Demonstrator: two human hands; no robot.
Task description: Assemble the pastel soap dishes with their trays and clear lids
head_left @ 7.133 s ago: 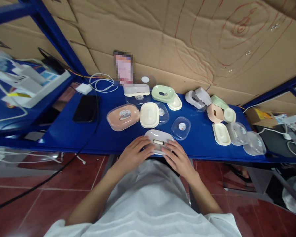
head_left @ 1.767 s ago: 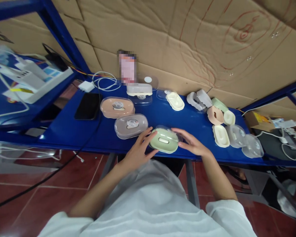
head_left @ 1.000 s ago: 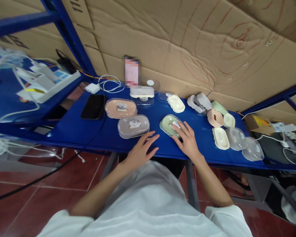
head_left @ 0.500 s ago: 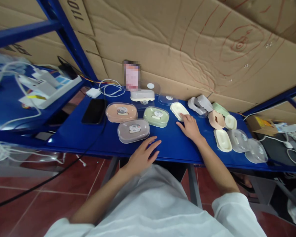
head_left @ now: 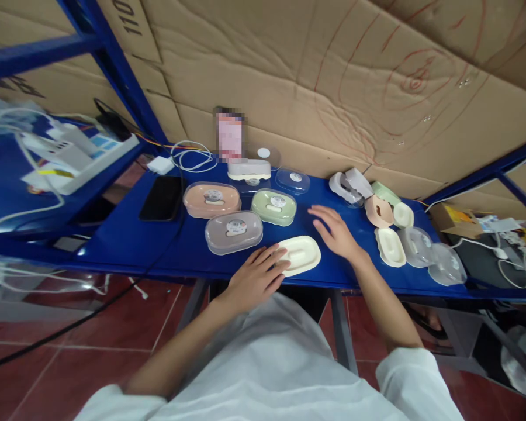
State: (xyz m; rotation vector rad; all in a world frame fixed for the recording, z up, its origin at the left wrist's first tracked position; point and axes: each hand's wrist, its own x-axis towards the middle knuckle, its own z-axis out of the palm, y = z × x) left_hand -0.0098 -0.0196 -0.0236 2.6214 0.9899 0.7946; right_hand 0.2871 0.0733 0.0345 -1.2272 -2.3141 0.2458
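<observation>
A cream oval plastic tray (head_left: pixel 304 255) with a raised middle lies near the front edge of the blue table. My left hand (head_left: pixel 256 278) is on its left end, fingers over the rim and thumb at the near side. Behind and right of the tray, my right hand (head_left: pixel 335 231) is open and empty, fingers stretched to the left. Left of it stand three boxes with clear lids: a green box (head_left: pixel 274 207), a peach box (head_left: pixel 212 200) and a grey-mauve box (head_left: pixel 234 233).
At the right are a peach shell (head_left: pixel 379 211), a grey shell (head_left: pixel 349 188), another cream tray (head_left: pixel 390 247) and clear lids (head_left: pixel 447 264). A clear lid (head_left: pixel 293 180) and a grey-and-cream box (head_left: pixel 249 168) lie at the back. A black phone (head_left: pixel 161 199) and power strip (head_left: pixel 85 166) are left.
The cream tray has come from under my right hand at the back to the front, beside my left hand. My right hand has let go of it; my left fingers now rest on it.
</observation>
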